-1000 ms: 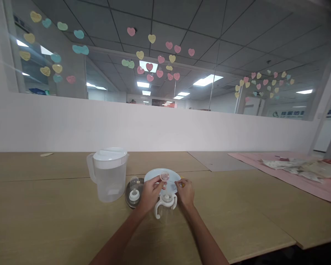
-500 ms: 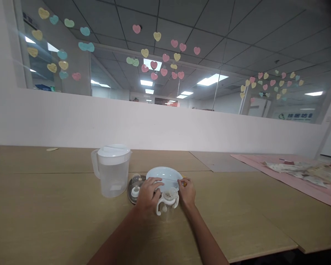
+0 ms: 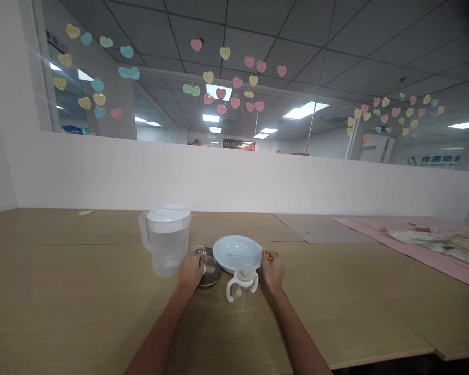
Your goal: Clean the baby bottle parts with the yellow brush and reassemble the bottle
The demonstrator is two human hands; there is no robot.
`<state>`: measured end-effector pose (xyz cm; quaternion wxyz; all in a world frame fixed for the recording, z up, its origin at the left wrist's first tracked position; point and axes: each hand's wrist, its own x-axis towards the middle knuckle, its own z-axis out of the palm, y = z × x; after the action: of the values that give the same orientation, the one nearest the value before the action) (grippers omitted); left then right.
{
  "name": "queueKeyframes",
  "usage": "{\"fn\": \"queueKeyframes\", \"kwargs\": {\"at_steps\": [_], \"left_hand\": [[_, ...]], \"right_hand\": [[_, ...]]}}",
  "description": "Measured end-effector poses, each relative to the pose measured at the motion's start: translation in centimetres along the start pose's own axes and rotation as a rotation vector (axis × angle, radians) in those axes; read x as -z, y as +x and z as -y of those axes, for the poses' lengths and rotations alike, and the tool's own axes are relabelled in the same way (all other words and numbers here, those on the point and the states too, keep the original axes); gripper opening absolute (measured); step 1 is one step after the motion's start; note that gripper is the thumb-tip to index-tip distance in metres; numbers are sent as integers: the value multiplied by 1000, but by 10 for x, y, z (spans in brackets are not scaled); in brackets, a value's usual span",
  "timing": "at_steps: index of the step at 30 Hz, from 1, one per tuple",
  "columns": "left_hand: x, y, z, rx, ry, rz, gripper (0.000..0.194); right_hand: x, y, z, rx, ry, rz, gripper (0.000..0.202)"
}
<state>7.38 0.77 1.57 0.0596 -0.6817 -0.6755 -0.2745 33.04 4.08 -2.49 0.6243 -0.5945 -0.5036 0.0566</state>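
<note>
My left hand (image 3: pixel 191 270) is closed at the left side of a round metal tray (image 3: pixel 213 276), its fingertips around a small white bottle collar (image 3: pixel 204 269), mostly hidden by them. A clear dome-shaped cap (image 3: pixel 199 250) stands just behind those fingers. My right hand (image 3: pixel 272 268) pinches the end of a thin, wire-like rod (image 3: pixel 244 255) that reaches left across a pale blue-white bowl (image 3: pixel 229 245). Something yellow-orange (image 3: pixel 272 253) shows by the right fingers, too covered to name. Between my forearms stands a clear baby bottle (image 3: pixel 244 289) with white handles and an open top.
A lidded translucent pitcher (image 3: pixel 169 242) of clear liquid stands left of the tray. On the far right, a pink cloth (image 3: pixel 359 229) carries papers or packets (image 3: pixel 418 240). Behind the wooden table (image 3: pixel 82 297) runs a white wall (image 3: pixel 219 179) below glass.
My left hand has moved left from beside the bottle and bowl to the tray and closed on the collar. My right hand stays by the bowl with the rod. The view has shifted slightly.
</note>
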Motion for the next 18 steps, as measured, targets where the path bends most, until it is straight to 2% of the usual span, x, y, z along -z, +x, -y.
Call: {"fn": "queueKeyframes", "kwargs": {"at_steps": [2,4,6,8,10,11,12,15,18], "left_hand": [[9,1,-2,-19,-105,-134,27],[20,1,-8,-67,-234,-313,26],[32,-3,-19,-141,-376,-479,25],[45,-12,-36,-241,-517,-574,23],[57,-26,-56,-361,-630,-608,17],[63,-33,-67,-419,-669,-610,15],[70,-41,-77,-474,-695,-604,13],[90,-63,-101,-605,-736,-620,14],[107,-79,-112,-728,-674,-642,13]], "right_hand": [[5,0,8,9,40,-61,39],[13,-1,23,89,67,-142,36],[22,-7,43,290,79,-212,31],[32,-17,69,570,69,-195,24],[39,-31,96,889,24,-38,38],[42,-38,108,1009,-1,45,48],[44,-44,119,1077,7,76,54],[46,-51,135,1114,84,19,54],[43,-47,126,1163,138,-104,42]]}}
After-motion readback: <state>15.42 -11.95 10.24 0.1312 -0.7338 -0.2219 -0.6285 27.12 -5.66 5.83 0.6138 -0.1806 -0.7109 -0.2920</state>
